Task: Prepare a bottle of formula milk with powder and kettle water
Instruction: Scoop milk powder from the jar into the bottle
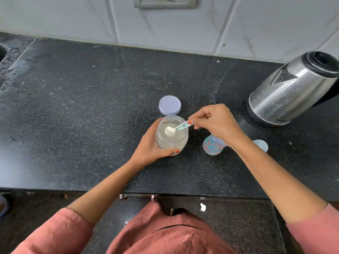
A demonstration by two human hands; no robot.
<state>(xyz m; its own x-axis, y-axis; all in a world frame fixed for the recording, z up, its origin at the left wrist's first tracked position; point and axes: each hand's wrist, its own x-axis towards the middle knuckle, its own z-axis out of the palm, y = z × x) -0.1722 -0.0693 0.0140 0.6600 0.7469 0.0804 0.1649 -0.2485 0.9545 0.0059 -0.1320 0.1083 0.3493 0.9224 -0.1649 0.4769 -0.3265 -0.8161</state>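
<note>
Mounding powder [169,131], teal scoop [182,126], clear jar [172,143]

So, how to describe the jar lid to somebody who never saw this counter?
Start at the steel kettle on the black counter and look left. Just behind the jar held in the left hand lies a round, pale lilac lid, bigger than the bluish cap near the bottle.
</note>
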